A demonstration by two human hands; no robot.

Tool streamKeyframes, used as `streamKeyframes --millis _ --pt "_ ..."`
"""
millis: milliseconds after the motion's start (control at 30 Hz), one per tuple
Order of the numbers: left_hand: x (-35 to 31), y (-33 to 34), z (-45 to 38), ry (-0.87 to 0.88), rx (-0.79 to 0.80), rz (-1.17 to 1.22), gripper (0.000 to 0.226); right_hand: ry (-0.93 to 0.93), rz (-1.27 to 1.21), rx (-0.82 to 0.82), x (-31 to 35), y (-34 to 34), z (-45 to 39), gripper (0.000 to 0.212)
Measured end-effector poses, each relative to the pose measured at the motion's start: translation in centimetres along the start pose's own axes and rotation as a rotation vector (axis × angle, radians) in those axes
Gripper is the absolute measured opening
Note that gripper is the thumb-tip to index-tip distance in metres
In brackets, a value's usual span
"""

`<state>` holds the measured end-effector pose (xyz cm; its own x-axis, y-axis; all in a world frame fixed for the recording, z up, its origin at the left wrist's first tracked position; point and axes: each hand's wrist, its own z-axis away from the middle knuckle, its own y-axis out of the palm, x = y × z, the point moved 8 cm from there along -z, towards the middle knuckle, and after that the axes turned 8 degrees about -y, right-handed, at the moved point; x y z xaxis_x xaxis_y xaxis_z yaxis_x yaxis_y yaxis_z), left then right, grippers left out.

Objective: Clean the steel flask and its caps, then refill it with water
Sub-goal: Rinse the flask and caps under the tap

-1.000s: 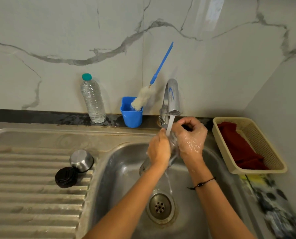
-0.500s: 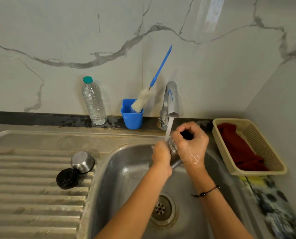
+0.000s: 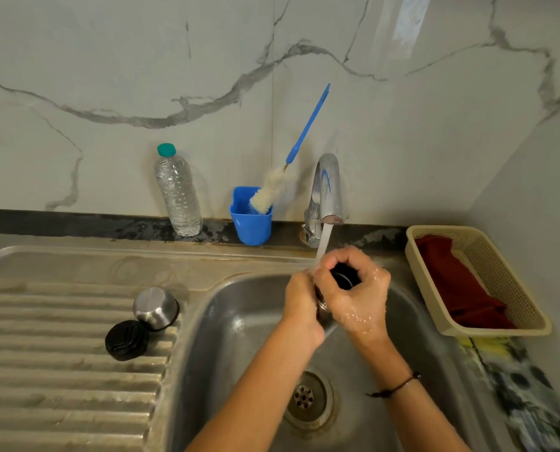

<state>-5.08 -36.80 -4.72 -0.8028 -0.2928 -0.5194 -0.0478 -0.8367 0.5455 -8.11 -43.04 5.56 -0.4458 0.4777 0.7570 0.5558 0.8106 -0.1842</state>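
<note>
Here, items by size, largest first:

- Wall [image 3: 109, 60]: one, white marble-look panels with grey veins, meeting a plain side wall at right. No writing readable.
- Sink unit [image 3: 76, 402]: one, steel, with a ribbed draining board at left and one basin [image 3: 226, 353] at right; one round drain [image 3: 304, 398] in the basin floor.
- Counter strip [image 3: 76, 223]: one, dark, worn, running behind the sink.
- Basket [image 3: 500, 272]: one, cream plastic mesh, right of the basin, holding one dark red cloth [image 3: 454, 282].
- Tap [image 3: 327, 190]: one, chrome, with a blue mark on the spout; water is running.
- Hands: two. Left hand [image 3: 299, 298] and right hand [image 3: 360, 295] both curled round the steel flask [image 3: 345, 277], held over the basin just under the stream; only its dark open mouth and a bit of neck show between the fingers. Right hand wet and soapy. One dark cord [image 3: 392, 388] on the right wrist.
- Bottle brush [image 3: 291, 158]: one, blue handle, white bristles, leaning in the cup.
- Water bottle [image 3: 177, 194]: one, clear plastic, teal cap, no label seen.
- Cup [image 3: 250, 220]: one, blue plastic, between bottle and tap.
- Caps: two, on the draining board, touching: one steel cap [image 3: 154, 306], one black cap [image 3: 127, 339].
</note>
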Motion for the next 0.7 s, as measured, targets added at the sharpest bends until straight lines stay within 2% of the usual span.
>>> streamKeyframes --millis 100,200,267,333,367,433,500,567,633,700 --pt "0.6 -0.8 -0.7 -0.030 0.001 0.022 0.034 0.044 -0.013 0.017 0.1 0.4 -0.1 0.009" --pt "1.3 -1.7 -1.2 -0.140 -0.012 -0.075 0.045 -0.069 -0.070 0.075 2.8 1.0 -0.5 0.012" --pt "1.2 -1.8 -1.3 -0.170 0.025 -0.108 0.038 -0.157 -0.134 0.062 4.7 0.2 -0.7 0.008" --pt "0.6 -1.3 -0.6 -0.150 0.051 -0.102 0.033 -0.128 -0.170 0.028 5.1 -0.7 -0.1 0.006" --pt "0.2 -1.4 -0.8 -0.127 0.046 -0.091 0.033 -0.029 -0.207 0.004 4.2 -1.2 0.6 0.006" --pt "-0.4 -2.1 -2.2 -0.099 0.016 -0.039 0.036 0.338 -0.336 -0.029 1.4 -1.3 2.7 0.019" --pt "-0.5 -3.7 -3.8 -0.055 -0.122 -0.025 0.040 0.799 -0.480 -0.001 -1.6 -0.6 5.8 0.040" --pt "-0.9 -5.2 -4.6 0.025 -0.250 -0.037 0.046 1.118 -0.642 0.053 -3.3 -0.2 8.0 0.050" --pt "-1.5 -5.8 -4.6 0.137 -0.288 -0.084 0.046 1.327 -0.736 0.133 -4.1 0.4 9.4 0.052" --pt "-2.0 -5.5 -3.8 0.257 -0.310 -0.220 0.047 1.395 -0.751 0.233 -4.5 1.1 10.3 0.055"
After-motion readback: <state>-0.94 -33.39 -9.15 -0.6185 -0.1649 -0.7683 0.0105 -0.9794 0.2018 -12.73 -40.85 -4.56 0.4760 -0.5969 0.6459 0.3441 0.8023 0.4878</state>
